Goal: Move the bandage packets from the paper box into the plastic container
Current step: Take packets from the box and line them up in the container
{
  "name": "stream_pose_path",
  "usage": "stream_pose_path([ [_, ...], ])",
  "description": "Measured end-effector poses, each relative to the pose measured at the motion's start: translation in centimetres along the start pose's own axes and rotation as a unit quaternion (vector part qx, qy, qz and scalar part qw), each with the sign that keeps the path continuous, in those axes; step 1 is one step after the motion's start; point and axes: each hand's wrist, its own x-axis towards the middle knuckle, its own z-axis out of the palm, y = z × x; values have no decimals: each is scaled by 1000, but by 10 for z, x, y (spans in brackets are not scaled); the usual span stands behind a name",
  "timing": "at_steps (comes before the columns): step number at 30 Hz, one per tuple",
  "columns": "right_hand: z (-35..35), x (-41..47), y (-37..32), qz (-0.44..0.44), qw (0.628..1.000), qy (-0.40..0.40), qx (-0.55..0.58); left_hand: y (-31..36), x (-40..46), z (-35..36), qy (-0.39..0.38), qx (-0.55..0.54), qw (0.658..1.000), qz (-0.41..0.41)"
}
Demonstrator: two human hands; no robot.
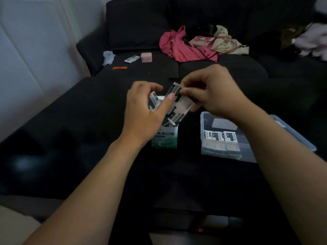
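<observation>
The right hand (210, 96) is pinching packets (178, 105) above the box (165, 137); the left hand (145, 106) is gripping others. Lifting straight up should be keeping the strip from snagging before the container (205, 121).

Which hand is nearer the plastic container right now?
Right. The right hand pinches bandage packets just above and behind the plastic container, its forearm crossing over it. The left hand is over the paper box, farther to the left.

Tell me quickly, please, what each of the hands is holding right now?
Left hand: grips a bandage packet.
Right hand: pinches a strip of bandage packets.
</observation>
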Motion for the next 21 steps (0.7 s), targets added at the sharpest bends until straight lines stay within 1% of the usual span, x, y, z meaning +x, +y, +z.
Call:
stream_pose_path([
  [3,-10,-12,4,48,992,-34,116,11,-2,9,-73,-34,996,38],
  [6,-12,-17,12,59,987,-32,146,20,-4,15,-128,-82,988,14],
  [13,-7,-21,24,85,984,-11,154,23,-4,29,-160,-101,982,-8],
  [16,-4,-21,27,94,979,10,182,21,-4,30,-162,-109,980,-23],
  [18,-2,-19,27,102,973,26,207,19,-5,28,-176,-146,972,-59],
  [21,7,-18,24,110,966,11,235,14,-6,20,-201,-181,956,-116],
])
